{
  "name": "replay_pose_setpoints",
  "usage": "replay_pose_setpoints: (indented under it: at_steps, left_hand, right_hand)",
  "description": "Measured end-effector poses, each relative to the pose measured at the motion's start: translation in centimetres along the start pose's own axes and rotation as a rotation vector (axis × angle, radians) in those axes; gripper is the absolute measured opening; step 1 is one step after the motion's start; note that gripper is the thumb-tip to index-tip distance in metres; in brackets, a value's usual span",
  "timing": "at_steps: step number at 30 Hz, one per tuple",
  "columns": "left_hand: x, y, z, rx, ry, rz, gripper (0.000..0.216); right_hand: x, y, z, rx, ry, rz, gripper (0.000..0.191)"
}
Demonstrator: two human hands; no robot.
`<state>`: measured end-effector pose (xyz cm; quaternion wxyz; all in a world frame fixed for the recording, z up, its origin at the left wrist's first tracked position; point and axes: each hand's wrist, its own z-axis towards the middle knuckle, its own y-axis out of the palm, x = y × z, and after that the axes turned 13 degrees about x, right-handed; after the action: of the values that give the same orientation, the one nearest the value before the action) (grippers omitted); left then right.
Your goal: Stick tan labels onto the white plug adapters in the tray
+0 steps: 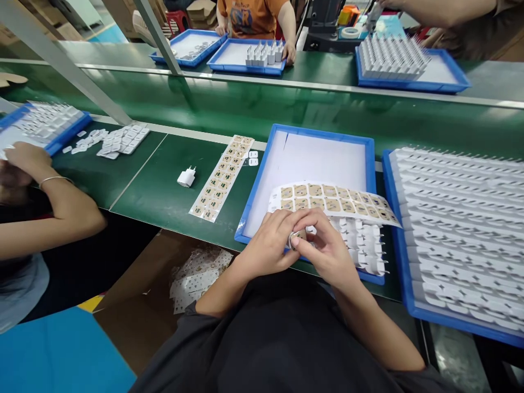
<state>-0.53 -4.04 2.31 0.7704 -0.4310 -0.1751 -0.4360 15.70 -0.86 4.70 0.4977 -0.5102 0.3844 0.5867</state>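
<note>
In front of my body, my left hand (268,243) and my right hand (329,248) are closed together around a small plug charger (298,238). A tan face with a pale rim shows between the fingers; the rest of the charger is hidden. My right thumb presses on that face. Just beyond my hands, a curved white sheet of tan stickers (333,197) lies over a blue-rimmed tray (323,131). White plug chargers (368,245) stand in rows at the tray's near right, partly covered by the sheet and my right hand.
A second sticker sheet (223,177) and a single white charger (187,177) lie on the green bench to the left. Another blue tray (403,262) full of chargers borders the right. A co-worker's arm (61,202) is at far left; more people and trays are across the bench.
</note>
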Motion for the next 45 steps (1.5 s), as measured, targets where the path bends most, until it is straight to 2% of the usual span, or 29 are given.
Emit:
replay_pose_setpoints:
  at_steps: [6, 8, 10, 12, 17, 20, 23, 25, 28, 30, 33, 34, 36, 39, 40, 42, 45]
  left_hand:
    - [0.2, -0.1, -0.4, -0.016, -0.005, 0.054, 0.072]
    - [0.1, -0.1, -0.7, -0.012, -0.030, 0.008, 0.077]
    - [-0.1, -0.2, -1.0, 0.005, -0.041, -0.101, 0.084]
    - [-0.3, -0.3, -1.3, 0.006, -0.051, -0.233, 0.088]
    - [-0.6, -1.0, -1.4, -0.099, -0.098, -0.401, 0.092]
    - [-0.6, -1.3, -1.3, -0.108, -0.097, -0.416, 0.091]
    - [-1.1, -1.5, -1.6, -0.104, -0.176, -0.486, 0.088]
    - [-1.9, -1.9, -2.0, -0.061, -0.280, -0.512, 0.086]
    - [-3.7, -3.6, -3.6, 0.137, -0.455, -0.459, 0.074]
    - [-5.1, -5.7, -5.3, 0.324, -0.560, -0.369, 0.056]
    - [-6.6, -9.9, -8.6, 0.608, -0.668, -0.157, 0.042]
    - [-6.8, -11.2, -9.8, 0.679, -0.694, -0.081, 0.041]
    - [-6.9, -13.4, -12.1, 0.781, -0.725, 0.030, 0.043]
    - [-6.7, -15.2, -14.4, 0.842, -0.729, 0.079, 0.043]
    - [-6.7, -15.5, -14.9, 0.849, -0.723, 0.079, 0.043]
    - [-7.1, -15.9, -15.3, 0.836, -0.723, 0.072, 0.043]
    - [-8.8, -17.0, -14.5, 0.804, -0.760, 0.070, 0.044]
  right_hand:
    - [0.5, 0.4, -0.4, 0.050, -0.022, 0.019, 0.007]
    - [0.6, 0.0, -0.4, 0.047, -0.064, -0.009, 0.013]
    - [0.3, -0.7, -0.2, 0.012, -0.140, -0.067, 0.020]
    - [-0.3, -1.4, 0.3, -0.069, -0.236, -0.144, 0.018]
    - [-1.9, -2.0, 1.7, -0.256, -0.395, -0.260, 0.013]
    - [-1.9, -1.4, 2.1, -0.262, -0.484, -0.277, 0.008]
    - [-1.4, -0.9, 1.8, -0.212, -0.691, -0.335, 0.013]
    - [-1.1, -0.8, 0.9, -0.195, -0.762, -0.318, 0.015]
    - [0.1, -0.1, -1.0, -0.184, -0.620, -0.184, 0.010]
    - [1.8, 1.8, -2.3, -0.281, -0.398, -0.120, 0.007]
    - [6.3, 7.7, -4.0, -0.641, -0.006, -0.173, 0.015]
    - [8.1, 10.4, -4.6, -0.727, 0.059, -0.224, 0.016]
    - [11.8, 16.2, -5.7, -0.806, 0.083, -0.261, 0.014]
    - [16.5, 23.2, -7.3, -0.903, 0.106, -0.310, 0.019]
    - [17.8, 24.5, -7.7, -0.933, 0.114, -0.328, 0.024]
    - [19.8, 25.3, -8.5, -0.981, 0.132, -0.364, 0.034]
    - [21.9, 23.0, -8.9, -1.026, 0.163, -0.399, 0.031]
